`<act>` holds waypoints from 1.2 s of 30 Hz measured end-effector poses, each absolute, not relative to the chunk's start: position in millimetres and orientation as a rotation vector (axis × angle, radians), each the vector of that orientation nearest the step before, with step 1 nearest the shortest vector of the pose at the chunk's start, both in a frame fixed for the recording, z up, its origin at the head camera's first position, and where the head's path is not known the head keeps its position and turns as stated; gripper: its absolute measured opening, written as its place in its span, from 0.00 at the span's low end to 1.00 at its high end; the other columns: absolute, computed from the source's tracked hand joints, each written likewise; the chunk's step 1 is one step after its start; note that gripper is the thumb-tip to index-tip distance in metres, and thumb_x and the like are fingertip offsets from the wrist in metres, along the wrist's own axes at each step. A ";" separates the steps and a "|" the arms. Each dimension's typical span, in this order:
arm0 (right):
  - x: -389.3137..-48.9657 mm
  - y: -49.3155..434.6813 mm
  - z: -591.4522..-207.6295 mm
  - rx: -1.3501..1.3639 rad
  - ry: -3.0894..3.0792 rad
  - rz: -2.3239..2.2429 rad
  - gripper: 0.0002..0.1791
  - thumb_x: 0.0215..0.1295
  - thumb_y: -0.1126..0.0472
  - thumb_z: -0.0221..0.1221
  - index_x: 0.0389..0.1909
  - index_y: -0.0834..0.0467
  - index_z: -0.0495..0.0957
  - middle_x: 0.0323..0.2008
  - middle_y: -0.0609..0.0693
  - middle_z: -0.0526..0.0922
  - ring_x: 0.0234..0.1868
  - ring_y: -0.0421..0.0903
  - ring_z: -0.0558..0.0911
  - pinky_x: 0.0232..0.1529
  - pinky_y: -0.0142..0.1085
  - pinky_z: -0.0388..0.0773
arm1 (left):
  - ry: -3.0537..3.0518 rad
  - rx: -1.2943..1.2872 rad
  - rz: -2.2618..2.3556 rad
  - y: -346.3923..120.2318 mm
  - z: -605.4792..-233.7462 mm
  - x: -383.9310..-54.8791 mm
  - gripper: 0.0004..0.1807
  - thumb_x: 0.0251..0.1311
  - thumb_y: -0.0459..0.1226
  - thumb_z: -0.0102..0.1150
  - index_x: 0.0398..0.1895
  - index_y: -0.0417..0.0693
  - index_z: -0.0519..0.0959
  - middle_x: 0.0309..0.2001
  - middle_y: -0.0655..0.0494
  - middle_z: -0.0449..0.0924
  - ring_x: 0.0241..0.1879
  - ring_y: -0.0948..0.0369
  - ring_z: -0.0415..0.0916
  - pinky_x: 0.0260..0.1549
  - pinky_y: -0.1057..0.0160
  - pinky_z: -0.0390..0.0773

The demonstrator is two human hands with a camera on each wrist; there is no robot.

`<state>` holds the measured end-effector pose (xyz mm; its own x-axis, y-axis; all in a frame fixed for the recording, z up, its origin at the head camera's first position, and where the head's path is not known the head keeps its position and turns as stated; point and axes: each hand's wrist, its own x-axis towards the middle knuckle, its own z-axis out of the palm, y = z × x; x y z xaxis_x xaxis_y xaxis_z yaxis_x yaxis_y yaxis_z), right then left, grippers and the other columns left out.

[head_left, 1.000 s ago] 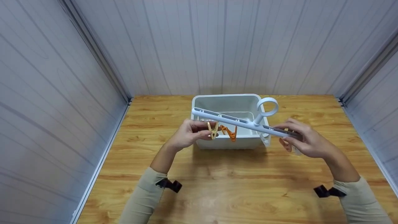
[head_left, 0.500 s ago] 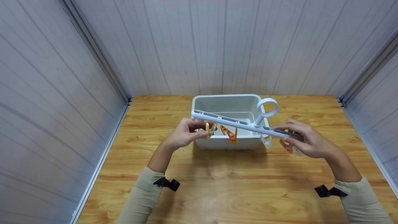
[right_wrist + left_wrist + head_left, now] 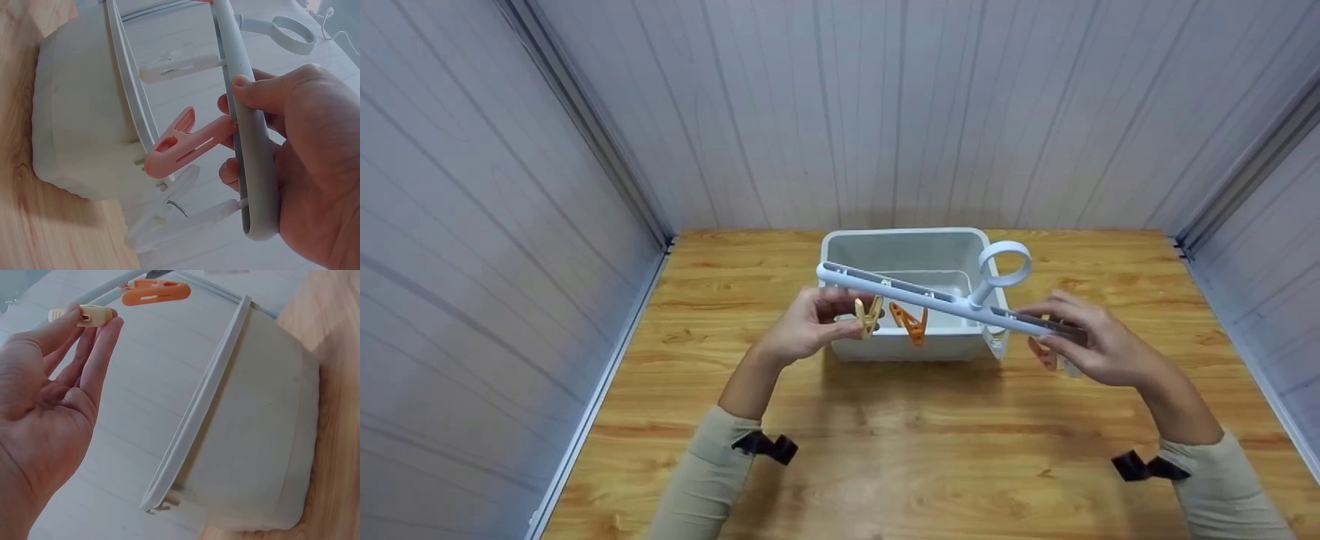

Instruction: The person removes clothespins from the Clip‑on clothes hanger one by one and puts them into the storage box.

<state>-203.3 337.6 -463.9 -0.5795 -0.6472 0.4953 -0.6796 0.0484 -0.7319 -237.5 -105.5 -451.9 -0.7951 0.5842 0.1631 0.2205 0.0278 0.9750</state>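
My right hand [image 3: 1091, 341] grips the right end of a pale blue clip hanger [image 3: 907, 292], thumb along its bar. The hanger is held tilted over the basin, left end farther away, its ring [image 3: 1005, 264] rising from the middle. From the bar hang an orange clothespin [image 3: 911, 324], a pink clothespin [image 3: 188, 143] and translucent white clothespins [image 3: 180, 225]. With thumb and fingertips, my left hand [image 3: 806, 330] pinches a cream-yellow clothespin [image 3: 868, 319] just below the bar's left part. In the left wrist view, this cream clothespin [image 3: 90, 316] lies beside the orange one.
Under the hanger, a light grey rectangular basin [image 3: 904, 346] stands on the wood-grain table [image 3: 900, 450]. Pale panelled walls [image 3: 885, 112] enclose the table at the back and both sides. A thin white cable [image 3: 332, 28] shows at the right wrist view's edge.
My left hand has shifted slightly left with the cream-yellow clothespin, which has turned a little. The hanger's left end has dropped slightly. My right hand keeps its grip.
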 end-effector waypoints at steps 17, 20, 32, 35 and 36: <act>-192.0 323.7 -483.8 1.305 -2.208 1.588 0.29 0.70 0.91 0.53 0.69 0.76 0.77 0.45 0.59 0.79 0.33 0.46 0.87 0.34 0.32 0.89 | 2.022 0.879 1.935 -96.6 -452.9 -226.8 0.30 0.74 0.34 0.73 0.71 0.22 0.75 0.68 0.26 0.81 0.60 0.65 0.87 0.55 0.66 0.91; -188.1 320.7 -487.5 1.217 -2.244 1.544 0.28 0.69 0.90 0.56 0.68 0.74 0.80 0.48 0.52 0.81 0.37 0.42 0.87 0.41 0.27 0.89 | 2.035 0.953 1.956 -94.5 -450.2 -223.9 0.33 0.74 0.38 0.75 0.70 0.21 0.75 0.66 0.25 0.81 0.61 0.66 0.87 0.54 0.68 0.90; -178.9 308.7 -496.2 1.144 -2.219 1.548 0.28 0.68 0.89 0.57 0.66 0.72 0.82 0.44 0.50 0.79 0.35 0.40 0.76 0.32 0.33 0.74 | 2.197 1.028 1.997 -85.9 -442.7 -209.9 0.25 0.69 0.22 0.71 0.65 0.21 0.76 0.60 0.21 0.84 0.55 0.71 0.86 0.51 0.68 0.91; -179.0 305.9 -497.9 1.158 -2.191 1.575 0.28 0.67 0.90 0.56 0.67 0.73 0.81 0.45 0.50 0.79 0.36 0.40 0.76 0.32 0.33 0.75 | 2.267 1.025 1.984 -84.1 -441.5 -207.2 0.24 0.68 0.22 0.72 0.65 0.24 0.77 0.59 0.25 0.85 0.55 0.70 0.86 0.51 0.66 0.92; -179.2 305.0 -498.6 1.162 -2.183 1.583 0.28 0.67 0.90 0.56 0.67 0.73 0.81 0.46 0.50 0.79 0.35 0.40 0.76 0.32 0.33 0.74 | 2.288 1.027 1.980 -83.7 -441.3 -206.6 0.24 0.68 0.22 0.72 0.65 0.25 0.77 0.58 0.26 0.86 0.55 0.69 0.86 0.51 0.65 0.93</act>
<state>-179.2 305.0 -498.6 -0.6690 -0.4725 0.5737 -0.6920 0.1146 -0.7127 -206.6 -83.7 -441.3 -0.7921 0.4268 0.4364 0.4931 0.0259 0.8696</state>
